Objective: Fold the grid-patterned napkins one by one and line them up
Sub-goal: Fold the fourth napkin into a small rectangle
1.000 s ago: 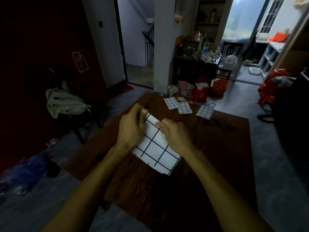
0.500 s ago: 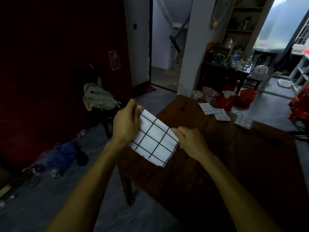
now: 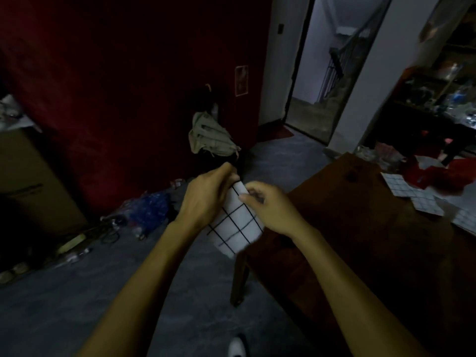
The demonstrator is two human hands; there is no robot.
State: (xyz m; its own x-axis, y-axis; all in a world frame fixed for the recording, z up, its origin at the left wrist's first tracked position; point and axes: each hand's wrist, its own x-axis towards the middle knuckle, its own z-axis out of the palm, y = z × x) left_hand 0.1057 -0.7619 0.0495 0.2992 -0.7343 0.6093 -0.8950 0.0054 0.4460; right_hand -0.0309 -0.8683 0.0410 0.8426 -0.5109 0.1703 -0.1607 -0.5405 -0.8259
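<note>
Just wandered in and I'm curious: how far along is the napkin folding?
Done: three folded napkins already lie in a row at the far side of the wooden table. In hand: the left hand and right hand both pinch the top of another grid napkin, held up off the table's corner. Left: finishing its fold and adding it to the row.

left hand [image 3: 206, 199] + right hand [image 3: 270, 210] pinch napkin [image 3: 235, 228] top; beside table [image 3: 360, 240]
</note>
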